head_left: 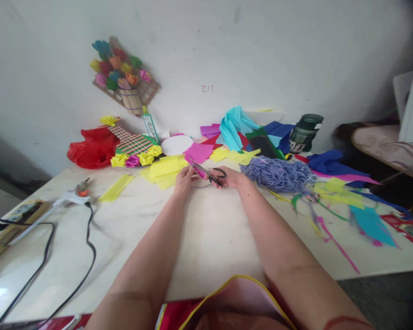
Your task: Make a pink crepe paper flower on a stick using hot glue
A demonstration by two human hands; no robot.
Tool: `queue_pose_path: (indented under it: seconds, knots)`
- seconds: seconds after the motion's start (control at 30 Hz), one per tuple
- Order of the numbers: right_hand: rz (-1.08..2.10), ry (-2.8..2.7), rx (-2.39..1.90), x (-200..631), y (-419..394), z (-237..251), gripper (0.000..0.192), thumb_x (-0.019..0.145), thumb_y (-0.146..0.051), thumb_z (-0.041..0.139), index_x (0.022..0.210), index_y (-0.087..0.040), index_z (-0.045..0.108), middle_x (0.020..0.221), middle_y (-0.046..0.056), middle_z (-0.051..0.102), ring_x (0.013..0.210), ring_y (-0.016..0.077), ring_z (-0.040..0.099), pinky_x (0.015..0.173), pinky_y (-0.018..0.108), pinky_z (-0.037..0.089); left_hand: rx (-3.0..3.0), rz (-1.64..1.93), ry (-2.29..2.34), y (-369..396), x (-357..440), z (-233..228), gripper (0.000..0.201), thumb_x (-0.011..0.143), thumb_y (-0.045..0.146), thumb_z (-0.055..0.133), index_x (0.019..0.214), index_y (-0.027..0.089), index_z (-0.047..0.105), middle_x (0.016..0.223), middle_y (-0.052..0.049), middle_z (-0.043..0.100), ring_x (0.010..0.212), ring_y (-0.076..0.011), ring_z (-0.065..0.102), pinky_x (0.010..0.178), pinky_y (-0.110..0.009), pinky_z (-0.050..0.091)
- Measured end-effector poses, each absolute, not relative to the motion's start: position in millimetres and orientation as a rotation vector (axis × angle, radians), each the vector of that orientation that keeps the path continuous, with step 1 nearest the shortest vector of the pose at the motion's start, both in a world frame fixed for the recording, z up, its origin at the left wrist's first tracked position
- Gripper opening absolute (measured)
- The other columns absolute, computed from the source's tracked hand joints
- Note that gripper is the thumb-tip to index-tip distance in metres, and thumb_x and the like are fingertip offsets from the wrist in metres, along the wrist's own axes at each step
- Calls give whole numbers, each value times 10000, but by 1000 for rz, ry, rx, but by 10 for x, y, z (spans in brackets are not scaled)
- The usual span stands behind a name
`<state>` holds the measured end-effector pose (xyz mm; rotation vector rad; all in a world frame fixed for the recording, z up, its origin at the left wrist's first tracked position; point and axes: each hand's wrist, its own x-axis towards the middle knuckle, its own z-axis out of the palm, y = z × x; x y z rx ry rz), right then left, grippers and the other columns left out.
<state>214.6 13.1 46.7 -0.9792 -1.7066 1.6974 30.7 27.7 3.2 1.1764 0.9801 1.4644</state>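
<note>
My left hand (184,180) pinches a small piece of magenta paper (200,173) above the middle of the table. In my right hand (230,177) is a pair of scissors (217,177) with black handles, its blades pointing left and lying at the magenta paper. Whether the blades are closed on the paper I cannot tell. Just behind my hands lie a larger magenta sheet (198,152) and yellow paper sheets (163,170). To the right of my right hand sits a heap of purple-blue string (278,175).
A glue gun (76,195) with a black cord and a power strip (20,220) are at the left. Along the wall stand a flower-decorated striped craft (134,143), a glue bottle (150,127), crumpled cyan paper (237,126) and a dark green jar (305,133). Paper scraps (371,222) lie right.
</note>
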Motion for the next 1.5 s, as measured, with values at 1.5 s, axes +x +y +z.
queue_pose_path:
  seconds: [1.5]
  knots:
    - [1818,-1450,-981,1911,202,342,508,754,-647,493,832,-148,554,463,-33,534,335,63,448,308,169,240,1406,1317,859,264,271,-25,235,773,371,588,695,151,609,686,-19,581,622,-105,491,649,-232,395]
